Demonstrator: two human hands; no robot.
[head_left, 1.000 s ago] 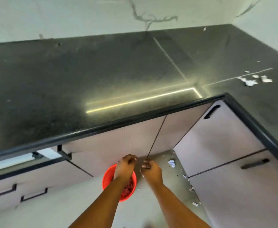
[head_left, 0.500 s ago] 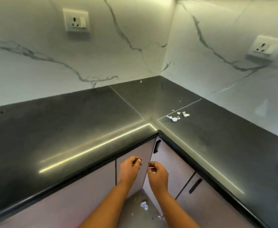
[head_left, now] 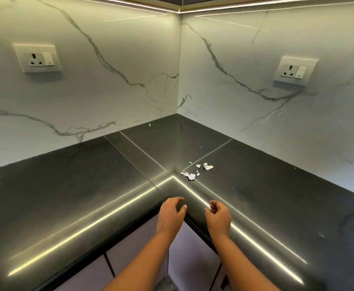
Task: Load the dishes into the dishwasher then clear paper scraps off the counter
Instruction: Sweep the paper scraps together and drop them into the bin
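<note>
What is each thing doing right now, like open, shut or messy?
paper scraps, loose on the counter, not yet cleared
left hand, loosely curled, empty, above counter edge
right hand, fingers curled, contents unclear
cabinet doors, shut
left socket, empty
right socket, empty

You have no text, label, brand, number or sign to read here. The white socket plate on the left wall (head_left: 37, 58) and the white socket plate on the right wall (head_left: 293, 71) show no lettering you can make out. The torn white paper scraps (head_left: 191, 176) on the glossy black stone counter (head_left: 67, 185) are too small to tell whether they carry any print.
</note>
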